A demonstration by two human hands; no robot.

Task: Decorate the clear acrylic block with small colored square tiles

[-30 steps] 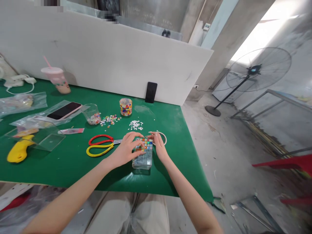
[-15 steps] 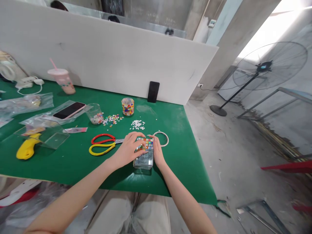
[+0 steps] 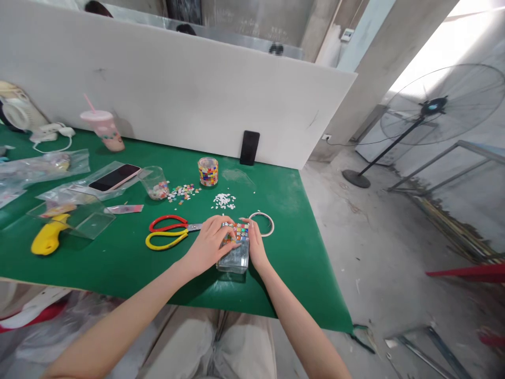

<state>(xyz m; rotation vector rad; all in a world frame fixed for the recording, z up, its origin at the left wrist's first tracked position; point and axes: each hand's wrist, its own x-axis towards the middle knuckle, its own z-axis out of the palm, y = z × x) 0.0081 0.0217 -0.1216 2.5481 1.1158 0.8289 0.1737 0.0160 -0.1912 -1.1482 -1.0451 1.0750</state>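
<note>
A clear box (image 3: 234,259) with rows of coloured mosaic tiles on its far part rests on the green table between my hands. My left hand (image 3: 213,238) curls over its left side, fingers bent down onto the tiled part. Along the right side, my right hand (image 3: 256,243) presses flat fingers against the box's wall. A white ring (image 3: 272,225) lies just beyond my right hand. Red-and-yellow-handled scissors (image 3: 167,240) lie left of my left hand, their blade tips hidden by it. White tile pieces (image 3: 224,200) are scattered beyond the box.
A tile-covered round jar (image 3: 208,172), coloured chips (image 3: 183,192), a tilted plastic cup (image 3: 154,184) and a phone (image 3: 114,178) are farther back. Another phone (image 3: 250,148) leans on the white partition (image 3: 177,89). The table's right edge borders the floor, where a fan (image 3: 433,107) stands.
The view has shifted slightly, so the scene sits a little further right. Both hands stay on the box, with barely any finger movement visible.
</note>
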